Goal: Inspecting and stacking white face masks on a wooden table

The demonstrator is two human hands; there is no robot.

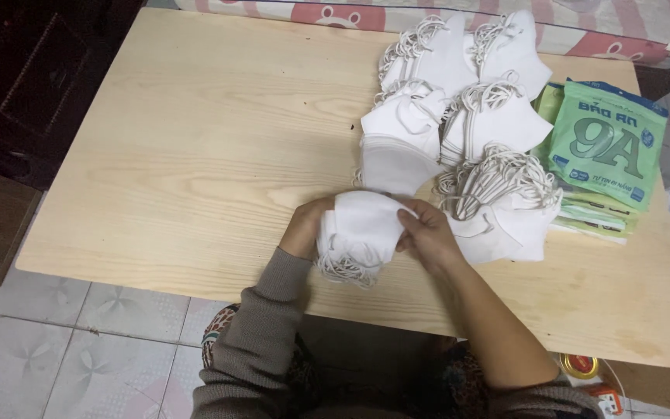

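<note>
Both my hands grip one small stack of white face masks just above the near part of a light wooden table. My left hand holds the stack's left side, mostly hidden behind it. My right hand pinches the right side with fingers curled over the top. The masks' ear loops hang out from the bottom edge. Right beside my right hand lies another pile of white masks with tangled loops on top.
Several more mask piles lie in the far right part of the table. A stack of green printed packets lies at the right edge. A dark cabinet stands to the left, over a tiled floor.
</note>
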